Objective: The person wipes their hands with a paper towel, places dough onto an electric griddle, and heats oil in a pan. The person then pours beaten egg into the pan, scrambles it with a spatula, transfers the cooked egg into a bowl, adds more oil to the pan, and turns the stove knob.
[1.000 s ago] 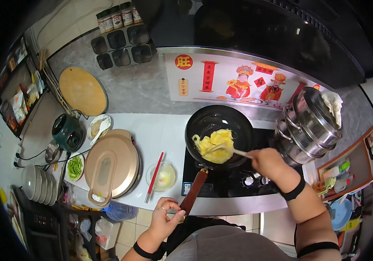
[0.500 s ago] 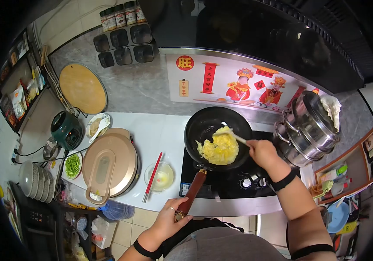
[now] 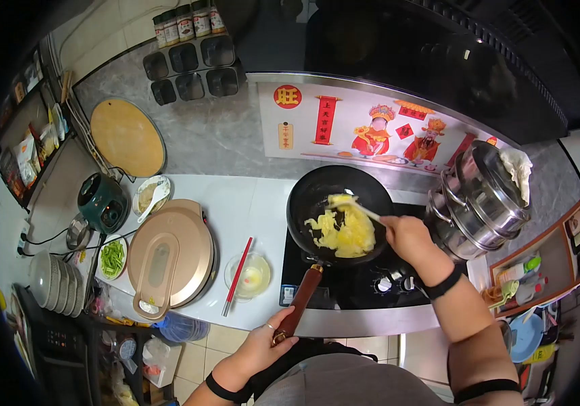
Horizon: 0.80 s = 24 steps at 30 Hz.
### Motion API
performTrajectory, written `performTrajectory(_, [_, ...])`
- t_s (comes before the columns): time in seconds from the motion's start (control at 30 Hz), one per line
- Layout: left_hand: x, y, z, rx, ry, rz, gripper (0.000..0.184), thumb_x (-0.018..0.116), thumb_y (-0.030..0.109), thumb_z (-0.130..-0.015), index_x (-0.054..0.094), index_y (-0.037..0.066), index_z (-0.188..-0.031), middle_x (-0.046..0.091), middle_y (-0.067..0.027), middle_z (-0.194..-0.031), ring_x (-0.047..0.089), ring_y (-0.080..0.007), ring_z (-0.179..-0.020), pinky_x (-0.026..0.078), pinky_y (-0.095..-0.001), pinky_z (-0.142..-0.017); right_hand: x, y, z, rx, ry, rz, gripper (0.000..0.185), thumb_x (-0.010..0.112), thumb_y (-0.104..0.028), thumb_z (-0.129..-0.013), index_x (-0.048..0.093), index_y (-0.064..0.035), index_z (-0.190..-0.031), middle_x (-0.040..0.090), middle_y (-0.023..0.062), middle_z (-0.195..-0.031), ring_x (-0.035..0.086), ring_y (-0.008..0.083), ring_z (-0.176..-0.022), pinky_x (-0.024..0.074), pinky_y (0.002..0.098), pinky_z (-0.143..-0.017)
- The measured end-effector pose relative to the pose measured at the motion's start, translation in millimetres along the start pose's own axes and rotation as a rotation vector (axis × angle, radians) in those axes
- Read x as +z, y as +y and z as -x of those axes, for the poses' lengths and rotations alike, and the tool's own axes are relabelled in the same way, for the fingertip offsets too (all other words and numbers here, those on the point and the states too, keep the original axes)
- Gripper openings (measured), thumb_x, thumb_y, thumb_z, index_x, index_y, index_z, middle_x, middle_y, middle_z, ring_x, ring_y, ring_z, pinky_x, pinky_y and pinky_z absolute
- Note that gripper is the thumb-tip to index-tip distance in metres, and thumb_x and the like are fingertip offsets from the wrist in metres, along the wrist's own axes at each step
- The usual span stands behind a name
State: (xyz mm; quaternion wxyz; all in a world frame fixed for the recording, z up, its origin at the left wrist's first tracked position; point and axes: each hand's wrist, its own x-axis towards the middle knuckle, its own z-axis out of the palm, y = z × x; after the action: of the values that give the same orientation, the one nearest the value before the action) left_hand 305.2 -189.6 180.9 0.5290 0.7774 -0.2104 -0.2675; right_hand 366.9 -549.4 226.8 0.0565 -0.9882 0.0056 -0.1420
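A black wok (image 3: 313, 193) sits on the black cooktop (image 3: 351, 291), with yellow scrambled egg (image 3: 352, 233) in it. My left hand (image 3: 263, 344) is closed round the end of the wok's brown wooden handle (image 3: 298, 304). In my right hand (image 3: 410, 238) is a pale spatula (image 3: 369, 213), whose head touches the upper part of the egg. Left of the wok stands a glass bowl (image 3: 257, 277) with a little egg residue, and red chopsticks (image 3: 238, 274) lie across its left side.
A steel steamer pot (image 3: 472, 203) stands right of the wok. On the left are a beige electric pan (image 3: 181, 254), a plate of chopped greens (image 3: 112, 259), a bowl with a white spoon (image 3: 151, 195) and a green appliance (image 3: 102, 203). Spice jars (image 3: 185, 24) hang above.
My left hand has gone from a loose touch to a grip round the handle. My right hand has shifted the spatula, and the egg has spread and moved slightly right in the wok.
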Motion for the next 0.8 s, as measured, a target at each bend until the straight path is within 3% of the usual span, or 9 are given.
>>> performTrajectory(0.1, [0.0, 4.0, -0.5, -0.037, -0.024, -0.019, 0.062, 0.067, 0.011, -0.081, 0.036, 0.012, -0.135, 0.059, -0.0154, -0.107, 0.059, -0.0208, -0.089, 0.046, -0.0288, -0.081, 22.8, 7.8, -8.0, 0.102, 0.078, -0.071, 0.021, 0.056, -0.017, -0.077, 0.068, -0.0094, -0.093, 0.062, 0.0194, -0.072, 0.061, 0.0356, -0.067, 0.0505, 0.0451, -0.064])
performTrajectory(0.2, [0.4, -0.2, 0.0, -0.055, -0.023, 0.032, 0.062, 0.066, 0.01, -0.082, 0.035, 0.013, -0.136, 0.058, -0.0156, -0.109, 0.059, -0.0202, -0.091, 0.046, -0.0285, -0.081, 18.3, -1.2, 6.2, -0.103, -0.098, -0.193, 0.022, 0.057, -0.015, -0.075, 0.068, -0.0104, -0.094, 0.063, 0.0185, -0.074, 0.061, 0.0359, -0.069, 0.0509, 0.0438, -0.066])
performTrajectory(0.3, [-3.8, -5.7, -0.3, 0.016, 0.027, 0.056, 0.06, 0.064, 0.009, -0.082, 0.037, 0.014, -0.135, 0.06, -0.0108, -0.1, 0.057, -0.0162, -0.081, 0.046, -0.0261, -0.075, -49.2, -13.1, 20.0, -0.113, -0.269, -0.125, 0.023, 0.058, -0.015, -0.074, 0.069, -0.0129, -0.094, 0.064, 0.0163, -0.075, 0.062, 0.0344, -0.07, 0.0509, 0.0433, -0.068])
performTrajectory(0.4, [-17.9, 4.3, 1.9, -0.088, 0.043, 0.108, 0.055, 0.064, 0.005, -0.082, 0.044, 0.014, -0.132, 0.053, 0.0004, -0.08, 0.044, -0.0067, -0.063, 0.041, -0.0203, -0.059, -75.2, -1.1, 21.2, -0.005, -0.359, 0.018, 0.022, 0.058, -0.015, -0.073, 0.07, -0.0154, -0.092, 0.065, 0.014, -0.076, 0.062, 0.0323, -0.072, 0.0509, 0.0426, -0.068])
performTrajectory(0.6, [-31.6, -9.8, -1.4, -0.049, 0.116, 0.068, 0.054, 0.064, 0.002, -0.08, 0.046, 0.014, -0.13, 0.053, -0.0006, -0.083, 0.046, -0.0077, -0.066, 0.042, -0.0209, -0.061, -3.8, 16.1, -10.3, 0.033, 0.011, 0.007, 0.023, 0.055, -0.015, -0.076, 0.069, -0.014, -0.094, 0.064, 0.0144, -0.075, 0.062, 0.0339, -0.073, 0.0504, 0.0438, -0.068])
performTrajectory(0.73, [-28.9, -3.1, 3.7, -0.063, 0.128, 0.057, 0.054, 0.065, 0.003, -0.08, 0.046, 0.014, -0.13, 0.053, -0.0063, -0.098, 0.051, -0.0102, -0.075, 0.045, -0.0222, -0.067, 15.7, 29.2, -6.5, 0.013, -0.129, -0.022, 0.023, 0.056, -0.014, -0.074, 0.069, -0.0129, -0.094, 0.065, 0.0145, -0.076, 0.062, 0.0333, -0.073, 0.0504, 0.0434, -0.07])
performTrajectory(0.8, [-26.9, 2.2, 6.4, 0.029, 0.205, -0.044, 0.046, 0.062, 0.003, -0.082, 0.05, 0.012, -0.126, 0.052, -0.0082, -0.102, 0.052, -0.0124, -0.079, 0.045, -0.0235, -0.069, -28.7, 23.9, -1.8, -0.027, -0.204, 0.014, 0.023, 0.057, -0.014, -0.074, 0.069, -0.013, -0.093, 0.065, 0.0143, -0.076, 0.062, 0.0327, -0.074, 0.0505, 0.0429, -0.07])
